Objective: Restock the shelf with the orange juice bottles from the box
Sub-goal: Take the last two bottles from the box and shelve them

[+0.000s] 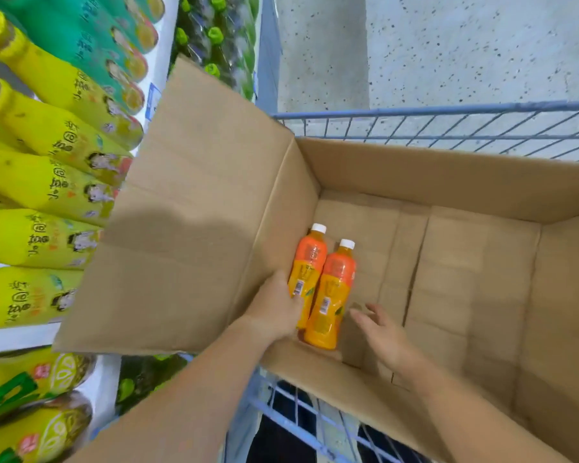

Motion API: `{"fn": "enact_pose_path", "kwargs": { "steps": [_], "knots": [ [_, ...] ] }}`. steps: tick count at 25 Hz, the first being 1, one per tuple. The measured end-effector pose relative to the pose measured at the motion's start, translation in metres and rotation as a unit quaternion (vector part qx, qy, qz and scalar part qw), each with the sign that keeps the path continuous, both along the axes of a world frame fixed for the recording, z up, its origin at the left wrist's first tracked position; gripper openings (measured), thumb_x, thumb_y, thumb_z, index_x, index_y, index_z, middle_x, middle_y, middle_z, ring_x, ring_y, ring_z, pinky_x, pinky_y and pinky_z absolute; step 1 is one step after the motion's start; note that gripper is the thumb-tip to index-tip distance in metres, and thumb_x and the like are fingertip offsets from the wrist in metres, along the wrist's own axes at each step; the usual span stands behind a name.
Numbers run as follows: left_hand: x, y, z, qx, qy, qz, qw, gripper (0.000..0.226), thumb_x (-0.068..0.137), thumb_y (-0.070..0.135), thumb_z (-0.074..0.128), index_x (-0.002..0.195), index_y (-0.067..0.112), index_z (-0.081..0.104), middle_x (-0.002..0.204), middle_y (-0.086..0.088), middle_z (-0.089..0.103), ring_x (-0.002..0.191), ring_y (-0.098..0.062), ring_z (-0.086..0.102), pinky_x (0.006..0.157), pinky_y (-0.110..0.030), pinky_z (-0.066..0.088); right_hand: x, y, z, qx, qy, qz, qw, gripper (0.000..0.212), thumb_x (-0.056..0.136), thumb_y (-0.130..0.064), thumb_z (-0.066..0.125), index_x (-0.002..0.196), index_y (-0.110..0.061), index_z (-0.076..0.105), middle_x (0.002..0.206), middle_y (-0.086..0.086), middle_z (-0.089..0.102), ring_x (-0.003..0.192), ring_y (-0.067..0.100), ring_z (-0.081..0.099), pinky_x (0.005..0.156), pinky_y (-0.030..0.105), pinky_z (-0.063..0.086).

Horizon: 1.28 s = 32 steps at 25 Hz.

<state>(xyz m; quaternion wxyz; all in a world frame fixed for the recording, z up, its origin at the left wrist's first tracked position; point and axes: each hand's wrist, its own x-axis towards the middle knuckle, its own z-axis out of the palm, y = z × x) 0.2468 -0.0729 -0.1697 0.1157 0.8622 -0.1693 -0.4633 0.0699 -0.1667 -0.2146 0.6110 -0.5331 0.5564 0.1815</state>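
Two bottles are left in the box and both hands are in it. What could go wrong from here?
1. The left hand grips the left bottle, which lies against the right bottle; lifting could roll that one away.
2. The right hand is open and holds nothing, so a rushed grab might slip.
3. The raised box flap stands before the shelf's yellow bottles; a carried bottle could catch it.

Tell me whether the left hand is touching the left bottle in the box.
Touching: head view shows the left hand gripping the left bottle round its lower half.
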Motion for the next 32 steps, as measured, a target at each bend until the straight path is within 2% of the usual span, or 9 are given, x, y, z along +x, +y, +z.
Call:
{"fn": "enact_pose_path", "kwargs": {
  "steps": [5, 8, 11, 16, 18, 21, 23, 26, 32],
  "knots": [
    [0.003, -0.008, -0.053, 0.021, -0.01, -0.056, 0.998, 0.032, 0.091, 0.008, 0.058, 0.123, 0.006, 0.053, 0.123, -0.014, 0.062, 0.113, -0.031, 0.061, 0.092, -0.035, 0.047, 0.041, -0.006, -0.048, -0.051, -0.011, 0.007, 0.999, 0.056, 0.084, -0.047, 0.075, 0.124, -0.015, 0.052, 0.119, 0.0, 0.066, 0.102, 0.016, 0.064, 0.081, 0.029, 0.052],
    [0.0, -0.009, -0.06, 0.011, -0.049, -0.064, 0.997, 0.03, 0.092, 0.007, 0.058, 0.121, 0.004, 0.052, 0.125, -0.014, 0.059, 0.116, -0.032, 0.059, 0.089, -0.033, 0.045, 0.047, -0.009, -0.057, -0.063, 0.0, 0.022, 0.998, 0.062, 0.071, -0.044, 0.087, 0.113, -0.024, 0.046, 0.104, -0.005, 0.063, 0.094, 0.015, 0.064, 0.077, 0.029, 0.051],
    [0.0, -0.006, -0.065, -0.01, -0.073, -0.065, 0.995, 0.026, 0.092, 0.006, 0.055, 0.118, 0.005, 0.053, 0.124, -0.014, 0.059, 0.114, -0.032, 0.059, 0.09, -0.034, 0.045, 0.034, -0.021, -0.056, -0.054, 0.019, 0.032, 0.998, 0.072, 0.064, -0.05, 0.089, 0.117, -0.018, 0.052, 0.109, -0.002, 0.067, 0.096, 0.013, 0.065, 0.081, 0.031, 0.053],
    [-0.006, -0.003, -0.078, -0.034, -0.055, -0.078, 0.995, 0.031, 0.095, 0.024, 0.064, 0.122, 0.009, 0.059, 0.122, -0.012, 0.062, 0.111, -0.029, 0.062, 0.093, -0.037, 0.05, 0.004, -0.027, -0.046, -0.054, 0.055, 0.006, 0.997, 0.06, 0.083, -0.028, 0.079, 0.134, -0.014, 0.05, 0.114, 0.005, 0.065, 0.105, 0.02, 0.063, 0.09, 0.035, 0.051],
    [-0.007, -0.005, -0.083, -0.036, -0.033, -0.063, 0.997, 0.036, 0.092, 0.03, 0.071, 0.121, 0.012, 0.06, 0.118, -0.01, 0.063, 0.106, -0.027, 0.063, 0.091, -0.038, 0.052, 0.003, -0.026, -0.045, -0.059, 0.042, -0.02, 0.997, 0.051, 0.086, -0.023, 0.075, 0.131, -0.015, 0.052, 0.116, 0.005, 0.065, 0.105, 0.02, 0.063, 0.093, 0.036, 0.051],
    [-0.005, -0.01, -0.091, -0.015, -0.013, -0.038, 0.999, 0.041, 0.08, 0.04, 0.082, 0.105, 0.017, 0.058, 0.109, -0.005, 0.064, 0.097, -0.023, 0.064, 0.084, -0.038, 0.054, 0.009, -0.015, -0.047, -0.057, 0.017, -0.021, 0.998, 0.051, 0.081, -0.036, 0.079, 0.123, -0.027, 0.051, 0.111, -0.004, 0.065, 0.101, 0.016, 0.064, 0.09, 0.036, 0.053],
    [-0.006, -0.012, -0.094, 0.001, 0.032, -0.017, 0.999, 0.056, 0.074, 0.045, 0.086, 0.113, 0.019, 0.056, 0.111, -0.001, 0.063, 0.101, -0.022, 0.064, 0.088, -0.04, 0.056, 0.013, -0.009, -0.047, -0.071, 0.016, -0.011, 0.997, 0.058, 0.075, -0.04, 0.085, 0.116, -0.032, 0.046, 0.105, -0.009, 0.062, 0.098, 0.015, 0.063, 0.085, 0.034, 0.053],
    [-0.01, -0.013, -0.099, 0.0, 0.117, 0.013, 0.993, 0.071, 0.072, 0.05, 0.086, 0.129, 0.021, 0.055, 0.121, 0.001, 0.067, 0.107, -0.021, 0.067, 0.094, -0.044, 0.056, 0.008, -0.016, -0.048, -0.066, 0.019, -0.03, 0.997, 0.063, 0.073, -0.03, 0.088, 0.117, -0.03, 0.044, 0.107, -0.006, 0.062, 0.1, 0.017, 0.064, 0.089, 0.038, 0.054],
    [-0.017, -0.013, -0.104, -0.03, 0.153, 0.046, 0.987, 0.055, 0.08, 0.045, 0.081, 0.124, 0.02, 0.06, 0.12, 0.0, 0.066, 0.103, -0.018, 0.066, 0.092, -0.038, 0.056, -0.018, -0.018, -0.043, -0.043, -0.003, -0.066, 0.997, 0.068, 0.083, -0.005, 0.076, 0.138, -0.027, 0.041, 0.107, -0.012, 0.063, 0.101, 0.013, 0.064, 0.096, 0.044, 0.053]
  ]
}}
